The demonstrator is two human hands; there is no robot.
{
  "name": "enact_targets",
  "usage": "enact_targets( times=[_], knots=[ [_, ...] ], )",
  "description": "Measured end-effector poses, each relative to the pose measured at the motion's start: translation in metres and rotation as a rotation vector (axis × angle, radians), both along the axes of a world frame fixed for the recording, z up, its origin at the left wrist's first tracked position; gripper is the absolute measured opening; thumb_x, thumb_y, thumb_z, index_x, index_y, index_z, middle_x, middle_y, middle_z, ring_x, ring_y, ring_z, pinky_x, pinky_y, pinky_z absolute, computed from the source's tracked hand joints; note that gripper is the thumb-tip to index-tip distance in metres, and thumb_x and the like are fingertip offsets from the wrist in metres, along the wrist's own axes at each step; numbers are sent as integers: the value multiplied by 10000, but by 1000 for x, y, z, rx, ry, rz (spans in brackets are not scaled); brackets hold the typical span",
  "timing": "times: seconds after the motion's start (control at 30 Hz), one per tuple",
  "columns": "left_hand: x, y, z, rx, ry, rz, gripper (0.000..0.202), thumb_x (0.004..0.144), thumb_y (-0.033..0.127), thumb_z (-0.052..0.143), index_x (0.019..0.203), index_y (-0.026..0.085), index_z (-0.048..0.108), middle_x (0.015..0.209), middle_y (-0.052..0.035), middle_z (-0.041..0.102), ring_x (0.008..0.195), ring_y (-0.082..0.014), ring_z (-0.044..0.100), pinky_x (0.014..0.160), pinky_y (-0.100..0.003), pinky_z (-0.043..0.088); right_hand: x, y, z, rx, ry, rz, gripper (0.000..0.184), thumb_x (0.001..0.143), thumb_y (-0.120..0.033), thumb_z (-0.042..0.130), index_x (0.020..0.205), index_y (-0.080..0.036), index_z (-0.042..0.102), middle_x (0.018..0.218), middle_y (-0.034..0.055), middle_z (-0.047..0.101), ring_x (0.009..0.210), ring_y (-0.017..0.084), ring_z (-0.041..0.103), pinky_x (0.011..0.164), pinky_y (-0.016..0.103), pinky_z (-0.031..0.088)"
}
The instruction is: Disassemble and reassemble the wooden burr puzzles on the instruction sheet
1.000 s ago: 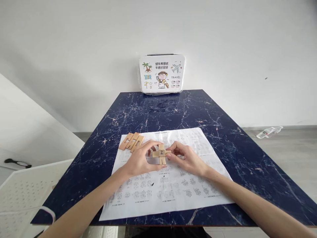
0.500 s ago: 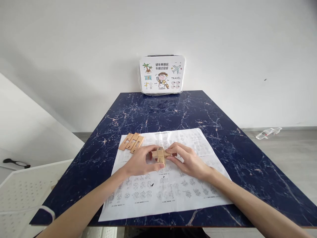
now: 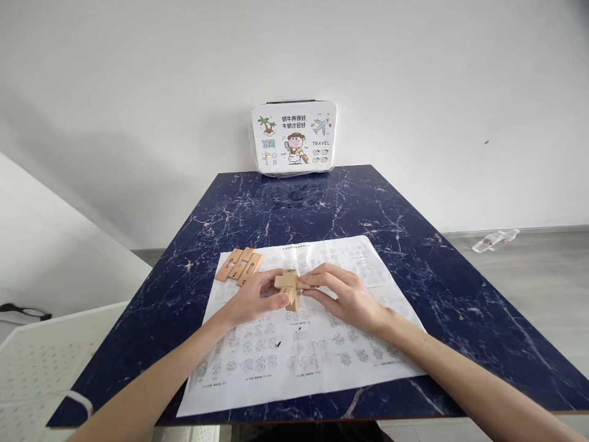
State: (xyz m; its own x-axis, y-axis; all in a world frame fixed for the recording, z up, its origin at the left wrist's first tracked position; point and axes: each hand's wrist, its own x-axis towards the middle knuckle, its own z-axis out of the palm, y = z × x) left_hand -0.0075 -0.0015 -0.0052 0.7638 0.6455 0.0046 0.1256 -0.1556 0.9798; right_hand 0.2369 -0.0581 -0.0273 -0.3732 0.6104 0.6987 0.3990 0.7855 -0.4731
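A wooden interlocking puzzle [image 3: 289,283], made of crossed light-wood pieces, is held just above the printed sheet [image 3: 257,383]. My left hand [image 3: 253,299] grips it from the left, with the thumb at its near side and the fingers behind. On the other side, my right hand [image 3: 343,294] pinches an arm of the puzzle between thumb and fingers. Part of the puzzle is hidden by the fingertips. Flat wooden pieces [image 3: 249,270] with slots and printed numbers lie side by side at the sheet's upper left, beyond my left hand.
The sheet, covered in small line diagrams, lies on a dark blue marble-patterned table [image 3: 294,215]. A white case [image 3: 294,138] with cartoon prints stands at the table's far end by the wall. A white perforated surface [image 3: 50,356] is at the left; clear plastic bottles [image 3: 494,240] lie on the floor at right.
The puzzle has turned in my hands, so a different side faces up and one arm points toward me. The whole view has shifted slightly.
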Motion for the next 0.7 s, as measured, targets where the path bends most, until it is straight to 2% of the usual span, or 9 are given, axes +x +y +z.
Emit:
enact_targets(
  times=[0.17,0.5,0.53,0.6,0.7],
  knots=[
    [0,1,-1,32,7,30,519,863,639,754,1085,178,674,982,-53,621,868,-200,577,782,-318,476,-1,-3,-2,-92,-13,-33,216,1100,-340,585,1270,-206,594,1017,84,726,780,186,686,698,359,612],
    [-1,1,1,13,6,-1,503,884,640,738,1109,192,698,930,-30,614,822,-181,571,751,-301,474,-2,-3,-1,-105,-15,-15,212,1098,-341,585,1275,-226,575,1031,75,694,822,193,680,729,367,609],
    [-1,1,1,4,1,0,503,886,632,739,1133,196,699,954,-37,632,841,-188,588,769,-309,484,-2,-3,0,-110,-17,-25,262,1082,-362,613,1303,-232,560,1072,87,686,867,211,688,754,387,620],
    [0,0,2,-5,0,6,520,885,622,745,1184,201,698,1000,-49,663,877,-203,617,800,-325,497,-2,-3,2,-112,-18,-48,482,1020,-430,703,1415,-248,496,1231,135,643,1045,275,690,853,459,638],
    [1,-1,1,1,19,21,529,875,612,757,1187,190,694,984,-43,667,864,-202,621,796,-326,496,-2,-3,3,-108,-52,-47,838,931,-479,800,1594,-293,322,1466,182,511,1341,369,573,1044,582,586]
  ],
)
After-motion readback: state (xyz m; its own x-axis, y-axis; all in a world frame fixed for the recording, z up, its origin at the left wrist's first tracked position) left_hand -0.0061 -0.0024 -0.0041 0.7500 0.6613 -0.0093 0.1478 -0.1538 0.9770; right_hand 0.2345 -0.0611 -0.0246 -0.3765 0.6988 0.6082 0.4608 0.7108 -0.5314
